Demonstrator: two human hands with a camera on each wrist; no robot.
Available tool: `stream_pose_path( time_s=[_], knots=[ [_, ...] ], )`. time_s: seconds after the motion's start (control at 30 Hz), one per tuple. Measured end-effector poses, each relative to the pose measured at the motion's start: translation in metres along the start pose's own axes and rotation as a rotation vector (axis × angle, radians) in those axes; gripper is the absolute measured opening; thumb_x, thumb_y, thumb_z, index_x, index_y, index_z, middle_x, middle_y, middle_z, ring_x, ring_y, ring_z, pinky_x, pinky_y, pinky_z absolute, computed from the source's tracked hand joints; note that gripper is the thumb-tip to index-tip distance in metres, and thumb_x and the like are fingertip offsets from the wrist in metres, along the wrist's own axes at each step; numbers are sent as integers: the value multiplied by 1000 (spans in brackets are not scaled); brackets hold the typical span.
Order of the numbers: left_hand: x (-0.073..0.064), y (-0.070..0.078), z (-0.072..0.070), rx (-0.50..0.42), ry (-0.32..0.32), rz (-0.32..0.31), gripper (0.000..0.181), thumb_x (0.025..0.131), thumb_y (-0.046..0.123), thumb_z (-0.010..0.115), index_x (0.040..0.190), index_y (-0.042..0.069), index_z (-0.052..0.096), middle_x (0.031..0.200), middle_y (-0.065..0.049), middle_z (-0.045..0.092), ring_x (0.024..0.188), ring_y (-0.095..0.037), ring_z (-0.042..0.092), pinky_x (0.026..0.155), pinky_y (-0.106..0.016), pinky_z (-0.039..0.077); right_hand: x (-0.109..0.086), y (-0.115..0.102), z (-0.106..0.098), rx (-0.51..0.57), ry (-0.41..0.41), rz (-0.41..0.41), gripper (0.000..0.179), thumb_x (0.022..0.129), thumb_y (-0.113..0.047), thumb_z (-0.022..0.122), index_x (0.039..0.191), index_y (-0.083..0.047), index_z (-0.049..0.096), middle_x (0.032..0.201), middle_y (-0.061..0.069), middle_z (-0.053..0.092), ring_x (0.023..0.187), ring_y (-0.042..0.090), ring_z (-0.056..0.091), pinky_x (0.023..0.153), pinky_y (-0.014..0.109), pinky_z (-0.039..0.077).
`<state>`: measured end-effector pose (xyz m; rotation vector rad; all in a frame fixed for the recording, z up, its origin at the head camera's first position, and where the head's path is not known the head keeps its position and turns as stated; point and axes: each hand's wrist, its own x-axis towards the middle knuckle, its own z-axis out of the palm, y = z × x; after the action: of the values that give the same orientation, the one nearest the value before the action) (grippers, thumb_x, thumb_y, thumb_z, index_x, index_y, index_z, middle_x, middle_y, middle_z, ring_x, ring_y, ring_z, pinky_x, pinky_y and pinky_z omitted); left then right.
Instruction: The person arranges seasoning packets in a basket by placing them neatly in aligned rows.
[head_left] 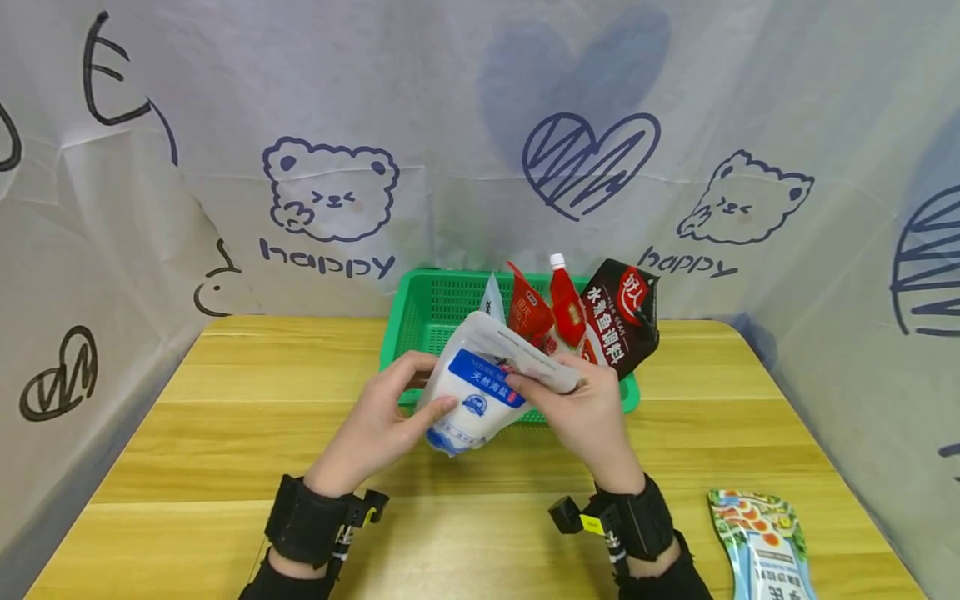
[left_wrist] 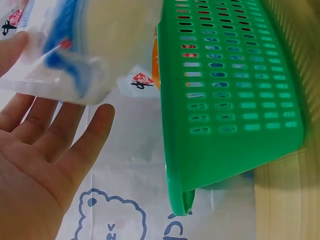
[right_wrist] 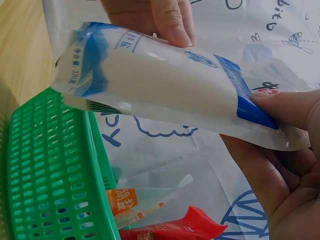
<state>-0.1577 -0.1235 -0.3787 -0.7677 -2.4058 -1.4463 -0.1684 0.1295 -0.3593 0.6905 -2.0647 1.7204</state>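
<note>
Between both hands is a white and blue bag of sea salt (head_left: 467, 402), held tilted in front of the green basket (head_left: 517, 421). My left hand (head_left: 390, 408) grips its left side, thumb on the front and fingers behind. My right hand (head_left: 588, 408) pinches the bag's upper right part between thumb and fingers, as the right wrist view also shows. In the basket stand a red pouch (head_left: 528, 308), a red bottle-like pouch with a white cap (head_left: 567, 304) and a dark brown seasoning packet (head_left: 622, 312). The salt bag hides part of the basket.
A colourful stand-up pouch (head_left: 765, 542) lies at the table's front right. The wooden table (head_left: 247, 417) ends at a white cloth backdrop (head_left: 465, 125) with drawings. Also in the basket, a pale packet (head_left: 492, 298) pokes up behind the salt bag.
</note>
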Motion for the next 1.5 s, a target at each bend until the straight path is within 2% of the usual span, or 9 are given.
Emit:
stream_pose_path(
  time_s=[0.37, 0.5, 0.6, 0.7, 0.8, 0.9, 1.03, 1.23, 1.5],
  knots=[
    [-1, 6, -3, 35, 52, 83, 51, 92, 0, 78, 138, 4, 57, 125, -9, 67, 105, -21, 66, 85, -41, 61, -2, 0, 5, -131, -139, 25, 12, 82, -2, 87, 92, -5, 80, 87, 4, 78, 67, 13, 65, 52, 25, 51],
    [-1, 11, -6, 116, 93, 137, 54, 87, -1, 82, 135, 3, 58, 118, -8, 70, 97, -19, 65, 79, -35, 59, -2, 1, 8, -157, -195, -20, 12, 82, -2, 87, 92, -5, 81, 87, 5, 79, 70, 11, 71, 55, 27, 57],
    [-2, 17, -9, 225, 104, 194, 53, 83, -2, 85, 131, 3, 61, 115, -7, 70, 100, -19, 67, 83, -34, 60, -3, 2, 11, -202, -235, -73, 15, 81, -3, 88, 95, -5, 82, 86, 5, 79, 67, 6, 70, 54, 24, 56],
    [-3, 23, -10, 386, 114, 265, 47, 79, 1, 90, 119, 7, 68, 110, -4, 71, 101, -20, 69, 87, -36, 60, -4, 2, 14, -246, -269, -128, 17, 80, -3, 89, 96, -4, 82, 82, 3, 78, 57, 1, 58, 47, 18, 46],
    [-4, 30, -8, 556, 126, 326, 38, 74, 7, 95, 105, 11, 73, 103, 0, 72, 94, -19, 69, 77, -34, 60, -4, 2, 17, -264, -293, -164, 17, 80, -4, 89, 96, -5, 83, 76, 1, 76, 52, -2, 46, 44, 16, 36],
    [-4, 33, -3, 657, 129, 356, 32, 73, 10, 96, 97, 13, 74, 97, 2, 72, 87, -19, 68, 71, -33, 57, -6, 2, 21, -272, -295, -180, 11, 81, -4, 88, 90, -6, 82, 66, -3, 69, 50, -3, 39, 44, 16, 32],
    [-4, 33, 3, 672, 123, 360, 27, 75, 8, 94, 92, 12, 74, 92, 2, 73, 84, -18, 68, 68, -31, 54, -7, 2, 25, -282, -292, -200, 10, 81, -4, 88, 82, -8, 79, 63, -4, 64, 51, -4, 39, 44, 14, 34],
    [-3, 27, 7, 598, 132, 362, 24, 79, -1, 88, 88, 11, 71, 88, 1, 74, 80, -17, 68, 65, -28, 55, -9, 4, 26, -288, -280, -218, 11, 79, -3, 90, 84, -6, 80, 73, 1, 74, 57, 0, 58, 51, 15, 48],
    [-1, 23, 5, 512, 193, 414, 37, 76, -17, 82, 90, 12, 65, 85, 1, 74, 79, -17, 71, 63, -31, 60, -5, 0, 17, -151, -381, -77, 19, 82, -6, 88, 99, -8, 80, 91, 2, 79, 78, 10, 74, 68, 29, 62]
  ],
)
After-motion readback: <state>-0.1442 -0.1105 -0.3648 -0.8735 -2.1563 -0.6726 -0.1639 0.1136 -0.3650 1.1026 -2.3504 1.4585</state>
